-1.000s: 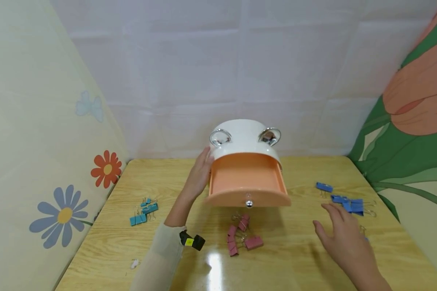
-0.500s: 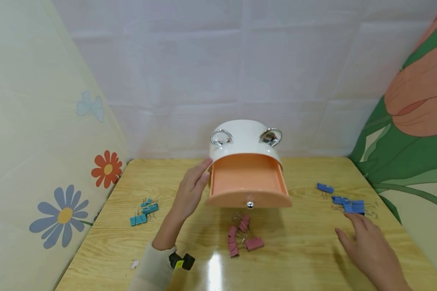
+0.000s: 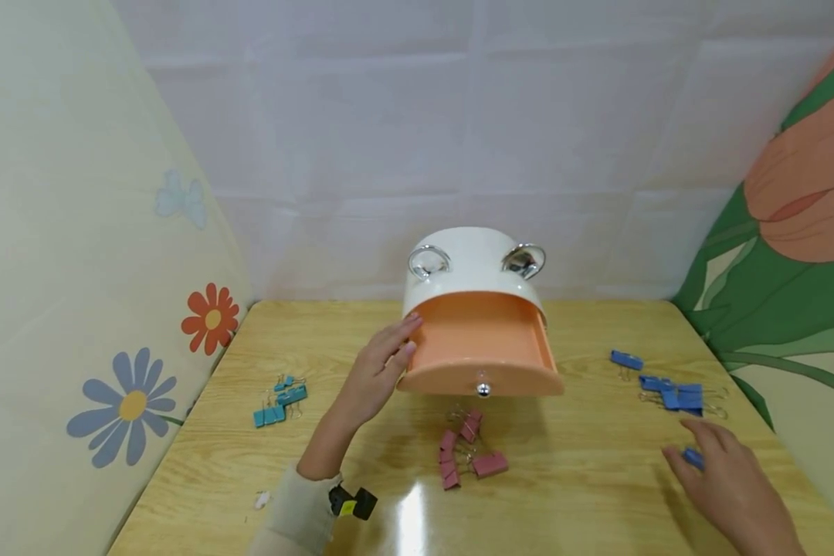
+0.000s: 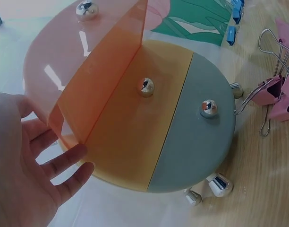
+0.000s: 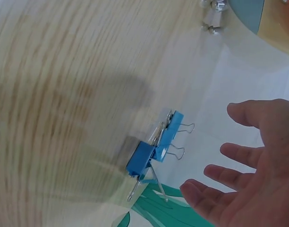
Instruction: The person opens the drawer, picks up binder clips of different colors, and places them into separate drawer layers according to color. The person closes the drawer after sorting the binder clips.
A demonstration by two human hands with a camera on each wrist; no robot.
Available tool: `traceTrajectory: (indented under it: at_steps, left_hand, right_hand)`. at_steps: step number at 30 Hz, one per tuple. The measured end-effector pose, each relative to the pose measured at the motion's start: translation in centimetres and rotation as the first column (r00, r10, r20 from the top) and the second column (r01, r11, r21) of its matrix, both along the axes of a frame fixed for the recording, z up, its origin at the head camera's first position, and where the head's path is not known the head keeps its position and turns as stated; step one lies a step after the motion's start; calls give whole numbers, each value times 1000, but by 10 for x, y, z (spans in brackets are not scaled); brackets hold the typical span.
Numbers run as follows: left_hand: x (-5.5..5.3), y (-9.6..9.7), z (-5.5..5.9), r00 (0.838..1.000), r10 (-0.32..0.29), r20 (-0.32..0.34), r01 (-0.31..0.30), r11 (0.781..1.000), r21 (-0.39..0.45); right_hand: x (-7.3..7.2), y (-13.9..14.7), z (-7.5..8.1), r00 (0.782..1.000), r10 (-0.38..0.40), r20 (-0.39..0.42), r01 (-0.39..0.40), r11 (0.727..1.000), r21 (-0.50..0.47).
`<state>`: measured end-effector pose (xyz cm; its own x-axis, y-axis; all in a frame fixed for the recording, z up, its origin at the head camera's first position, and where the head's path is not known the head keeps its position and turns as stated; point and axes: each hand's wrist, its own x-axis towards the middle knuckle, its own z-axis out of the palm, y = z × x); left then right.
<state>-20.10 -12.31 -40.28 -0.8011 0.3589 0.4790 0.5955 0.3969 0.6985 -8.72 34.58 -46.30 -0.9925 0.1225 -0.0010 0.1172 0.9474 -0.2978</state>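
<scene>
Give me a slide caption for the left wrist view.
Left hand at the side of the open orange drawer, yellow drawer and grey drawer shut below, pink binder clips on the table.

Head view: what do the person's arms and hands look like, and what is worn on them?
The left hand and right hand are both ungloved. On the left, a pale off-white sleeve ends short of the hand, with a small black device at its cuff bearing a yellow patch. On the right, no sleeve or device shows.

Fingers (image 5: pixel 229 177), spread apart, near blue binder clips (image 5: pixel 142 157) on wood-grained tabletop (image 5: pixel 55 94)
</scene>
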Motion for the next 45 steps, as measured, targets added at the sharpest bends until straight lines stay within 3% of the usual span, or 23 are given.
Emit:
traceTrajectory:
  at_steps: [7, 18, 27, 36, 45]
  left_hand:
    - [5, 5, -4, 998, -12, 61, 12, 1000, 9]
    - [7, 7, -6, 997, -17, 77, 13, 999, 48]
    - [6, 8, -7, 998, -28, 63, 22, 995, 94]
    - [5, 9, -9, 997, -39, 60, 32, 993, 110]
    - [5, 10, -8, 997, -45, 67, 39, 995, 97]
  right_hand:
    - [2, 3, -3, 1000, -10, 7, 10, 1000, 22]
    - [-1, 16, -11, 999, 20, -37, -17, 998, 62]
    - [-5, 27, -13, 997, 37, 65, -42, 997, 71]
    - [-9, 33, -20, 993, 45, 107, -53, 996, 72]
    - [-14, 38, -29, 976, 39, 216, -51, 997, 52]
